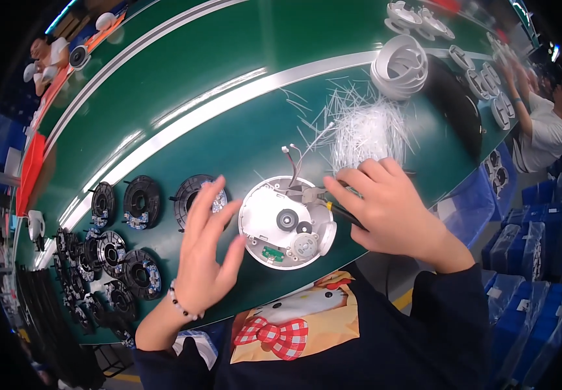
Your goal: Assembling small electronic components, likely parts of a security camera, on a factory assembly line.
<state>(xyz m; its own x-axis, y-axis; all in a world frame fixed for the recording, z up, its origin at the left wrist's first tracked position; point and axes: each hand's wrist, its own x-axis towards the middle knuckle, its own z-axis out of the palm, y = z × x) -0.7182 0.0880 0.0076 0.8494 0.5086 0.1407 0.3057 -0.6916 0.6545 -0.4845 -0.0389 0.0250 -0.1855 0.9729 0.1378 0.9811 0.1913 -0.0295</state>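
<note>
A round white plastic housing (274, 218) lies open side up on the green belt (229, 130), with a dark wheel, a white gear and a small green circuit board inside and red and white wires at its top. My right hand (385, 208) grips a small dark tool with a yellow tip (334, 208), its point at the housing's upper right edge. My left hand (209, 250) hovers with spread fingers just left of the housing and holds nothing.
Several black round parts (141, 200) lie to the left. A heap of thin white ties (365, 127) and a stack of white rings (399, 65) sit at the upper right. Another person (544, 127) works at far right. Blue crates (534, 260) stand beside me.
</note>
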